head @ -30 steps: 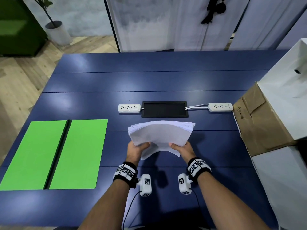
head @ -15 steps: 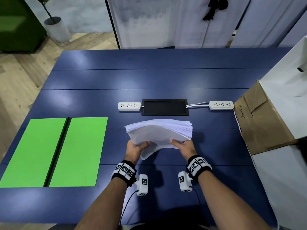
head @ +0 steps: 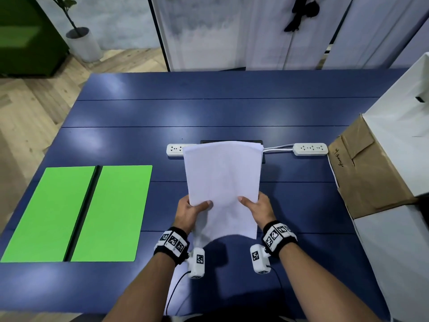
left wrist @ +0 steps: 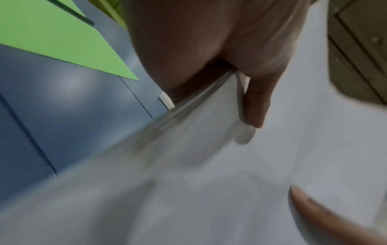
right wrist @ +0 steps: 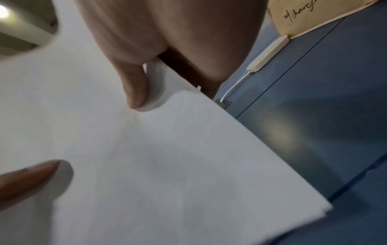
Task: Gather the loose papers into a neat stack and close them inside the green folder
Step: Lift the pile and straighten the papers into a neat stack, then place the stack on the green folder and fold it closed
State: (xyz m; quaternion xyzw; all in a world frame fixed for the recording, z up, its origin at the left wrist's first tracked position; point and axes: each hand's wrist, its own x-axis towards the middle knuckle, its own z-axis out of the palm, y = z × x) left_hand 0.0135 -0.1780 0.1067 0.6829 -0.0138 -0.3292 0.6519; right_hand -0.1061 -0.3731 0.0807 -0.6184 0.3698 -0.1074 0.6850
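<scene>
Stack of papers (head: 222, 180): thin, matt white sheets, smooth. Green folder (head: 116, 212): matt, smooth covers with a dark spine. Tabletop (head: 209, 112): blue planks, smooth, with a soft sheen. Power strips (head: 310, 148): white glossy plastic. Box (head: 362, 173) at right edge: brown, matt, creased cardboard

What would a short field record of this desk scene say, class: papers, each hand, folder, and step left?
papers: one white stack, held above the blue table
left hand: grip on the stack's left edge
right hand: grip on its right edge
green folder: open flat, left of the hands
step left: lay stack in folder, close it
</scene>
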